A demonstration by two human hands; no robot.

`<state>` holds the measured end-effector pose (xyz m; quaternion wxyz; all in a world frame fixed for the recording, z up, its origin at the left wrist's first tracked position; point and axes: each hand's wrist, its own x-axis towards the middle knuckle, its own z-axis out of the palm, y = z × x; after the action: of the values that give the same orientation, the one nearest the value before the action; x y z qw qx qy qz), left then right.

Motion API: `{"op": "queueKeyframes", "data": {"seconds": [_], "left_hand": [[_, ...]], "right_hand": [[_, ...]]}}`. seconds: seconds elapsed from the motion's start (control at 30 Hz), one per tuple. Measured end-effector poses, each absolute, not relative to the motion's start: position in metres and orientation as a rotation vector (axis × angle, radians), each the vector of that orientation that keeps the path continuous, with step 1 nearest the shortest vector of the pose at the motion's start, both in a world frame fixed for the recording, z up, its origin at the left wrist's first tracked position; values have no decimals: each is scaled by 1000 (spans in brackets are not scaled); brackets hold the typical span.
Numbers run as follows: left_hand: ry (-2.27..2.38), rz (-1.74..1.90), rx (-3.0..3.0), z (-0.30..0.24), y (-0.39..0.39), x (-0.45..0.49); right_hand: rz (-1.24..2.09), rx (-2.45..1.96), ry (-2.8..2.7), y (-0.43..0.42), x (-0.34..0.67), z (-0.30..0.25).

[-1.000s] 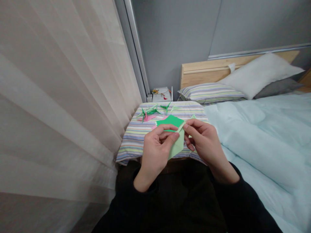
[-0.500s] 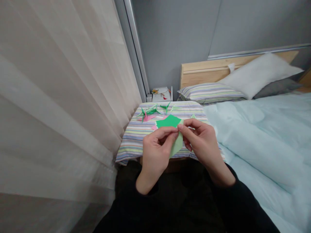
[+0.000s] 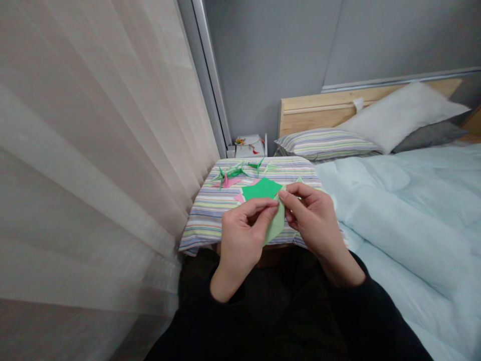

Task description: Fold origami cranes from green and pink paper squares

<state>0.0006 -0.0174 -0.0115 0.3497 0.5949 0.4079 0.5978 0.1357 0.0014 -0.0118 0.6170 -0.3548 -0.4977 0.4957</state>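
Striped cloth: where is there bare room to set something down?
The striped cloth is bare at near left, between curtain and left hand. Crowded: green folded papers and pink paper at the far left; the green sheet, light-green paper and right hand from middle to right.

Striped cloth-covered table (image 3: 205, 215); folded green papers (image 3: 236, 172) and folded pink paper (image 3: 232, 183) scattered toward far side, bright green sheet (image 3: 262, 188) laid nearer
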Motion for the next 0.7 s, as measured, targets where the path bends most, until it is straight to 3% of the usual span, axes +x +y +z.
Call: {"op": "queueKeyframes", "data": {"seconds": [0.43, 0.7], "left_hand": [[1106, 1470, 1524, -17, -17, -2], [975, 1362, 1474, -20, -18, -5]], "right_hand": [[1006, -832, -1089, 17, 136, -22], [1147, -867, -1155, 10, 138, -23]]}}
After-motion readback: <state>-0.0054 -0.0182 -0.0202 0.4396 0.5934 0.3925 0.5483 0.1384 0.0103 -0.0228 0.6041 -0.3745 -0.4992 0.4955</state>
